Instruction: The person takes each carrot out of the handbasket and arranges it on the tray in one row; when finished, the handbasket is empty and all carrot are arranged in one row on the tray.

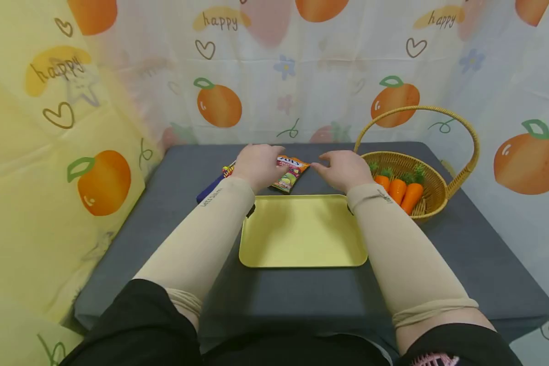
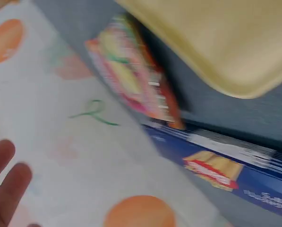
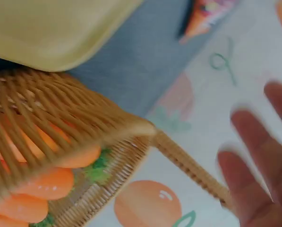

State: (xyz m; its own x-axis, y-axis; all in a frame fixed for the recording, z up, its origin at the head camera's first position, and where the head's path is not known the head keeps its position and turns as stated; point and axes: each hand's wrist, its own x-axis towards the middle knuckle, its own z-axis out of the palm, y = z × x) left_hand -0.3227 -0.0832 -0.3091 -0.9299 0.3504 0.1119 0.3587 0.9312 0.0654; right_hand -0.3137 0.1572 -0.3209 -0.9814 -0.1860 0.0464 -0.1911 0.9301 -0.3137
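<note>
Both hands are hovering over the far part of the table (image 1: 164, 229), backs turned up. Left hand (image 1: 257, 166): fingers are standing loosely apart, slightly bent, gripping nothing; from the head view it is partly covering a snack bag (image 1: 293, 175), while the left wrist view is showing a gap between fingertips and bag. Right hand (image 1: 345, 170): fingers are likewise spreading in a relaxed curve, gripping nothing, between the bag and a wicker basket (image 1: 432, 183).

Snack bag, orange, pink and green with partly hidden lettering, is lying just beyond the far edge of a pale yellow tray (image 1: 304, 231). Blue pack (image 2: 273, 182), printed with pale sticks and a red band, is lying near the tray's left far corner, one end close to the bag; cannot tell whether the two are touching. The tray is lying flat in front of the person, catching soft shadows.

Wicker basket is standing right of the tray, its tall handle (image 1: 473, 147) arching above; several orange carrots (image 1: 397, 190) with green tops are resting inside. Cream arm covers (image 1: 206, 234) are sheathing both forearms below black sleeves (image 1: 142, 325). Behind, a fruit-printed curtain (image 1: 320, 96) is hanging. Both wrist views are blurring somewhat.
</note>
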